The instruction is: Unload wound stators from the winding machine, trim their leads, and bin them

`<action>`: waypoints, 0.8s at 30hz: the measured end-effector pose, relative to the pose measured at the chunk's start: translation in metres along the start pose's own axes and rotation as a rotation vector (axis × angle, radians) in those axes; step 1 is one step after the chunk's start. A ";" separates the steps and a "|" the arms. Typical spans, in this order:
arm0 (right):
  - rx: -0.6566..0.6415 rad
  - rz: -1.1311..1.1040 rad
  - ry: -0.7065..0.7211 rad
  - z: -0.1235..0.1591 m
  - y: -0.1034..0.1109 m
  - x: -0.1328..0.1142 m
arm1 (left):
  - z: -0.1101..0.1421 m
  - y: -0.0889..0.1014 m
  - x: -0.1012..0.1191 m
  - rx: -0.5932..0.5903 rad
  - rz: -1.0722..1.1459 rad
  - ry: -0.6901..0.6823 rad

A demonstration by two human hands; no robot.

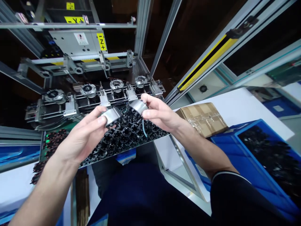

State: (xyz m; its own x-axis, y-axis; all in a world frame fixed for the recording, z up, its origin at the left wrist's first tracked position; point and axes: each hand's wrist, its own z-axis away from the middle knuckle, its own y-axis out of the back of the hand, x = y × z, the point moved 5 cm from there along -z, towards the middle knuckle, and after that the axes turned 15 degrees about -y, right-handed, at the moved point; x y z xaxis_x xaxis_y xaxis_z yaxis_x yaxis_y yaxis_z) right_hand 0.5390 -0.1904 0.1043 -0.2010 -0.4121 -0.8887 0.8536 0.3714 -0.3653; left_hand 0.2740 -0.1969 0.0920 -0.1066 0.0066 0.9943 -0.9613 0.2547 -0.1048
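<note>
My left hand [90, 130] grips a silver metal ring with black plastic parts on its edge, a motor stator core [112, 116], between thumb and fingers. A similar stator core [138, 108] is pinched in my right hand [157, 113], and a thin light-blue tube or wire [144, 128] hangs just below it. Both cores are tilted and held close together, with a small gap between them. Beneath them spreads a tray of black ring-shaped parts [117, 138], partly covered by my hands. Behind, several ring parts [117, 84] sit on the machine's fixtures.
A metal machine frame with rails [70, 108] stands in front. To the right are a taped cardboard box [204, 117] on a white table [244, 106] and a blue bin [225, 141] of black parts. Black and red parts [55, 138] lie at the left. A yellow bar [207, 64] slants at upper right.
</note>
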 end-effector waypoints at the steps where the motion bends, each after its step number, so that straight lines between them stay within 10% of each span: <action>1: -0.014 0.001 0.001 0.005 -0.004 0.000 | 0.005 -0.002 0.003 0.015 -0.018 -0.007; 14: -0.093 0.018 -0.094 0.017 -0.029 0.005 | 0.027 -0.013 0.017 0.045 0.053 -0.043; 24: 0.262 0.401 0.125 -0.036 0.029 -0.019 | -0.019 0.041 0.003 0.122 -0.315 -0.239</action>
State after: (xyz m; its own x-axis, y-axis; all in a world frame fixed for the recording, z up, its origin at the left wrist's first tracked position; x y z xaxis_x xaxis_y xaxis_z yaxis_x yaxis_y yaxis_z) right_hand 0.5500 -0.1424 0.1006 0.1262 -0.1709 -0.9772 0.9644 0.2519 0.0805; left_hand 0.2395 -0.1678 0.0910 0.1552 -0.2817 0.9469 -0.9780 0.0915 0.1875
